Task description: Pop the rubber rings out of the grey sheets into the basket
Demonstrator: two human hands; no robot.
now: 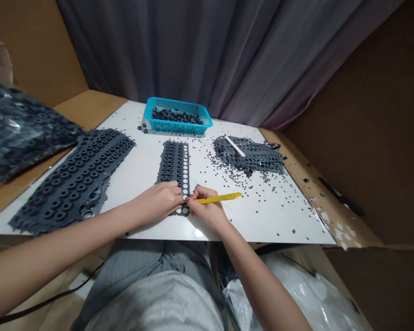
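The lower left part of the sheet (175,165) is hidden beneath the left hand (167,200), whose fingers are curled; whether anything is gripped by them cannot be told. A yellow tool (224,197) is held by the right hand (205,204) between closed thumb and fingers, its blunt end pointed to the right. Its working tip is covered by the fingers, so the contact with the sheet cannot be made out. The sheet is laid lengthwise on the white table (255,225), directly in front of the person; round holes, through which white is seen, are lined up along its right edge, while dark rings are seen in the rows to the left.

Small black parts (175,115) are contained in the blue basket (179,127) at the back of the table, too small to be told apart; a few more are left just beside its left end. A clear bag (24,133), cut off at the left edge, is filled with dark rings. At the lower right, another plastic bag (307,294) is cut off by the frame, its contents unclear.

Ringed sheets are stacked at the left (76,177). On the right pile (262,154) a white strip (235,146) is rested, and black bits are scattered around.
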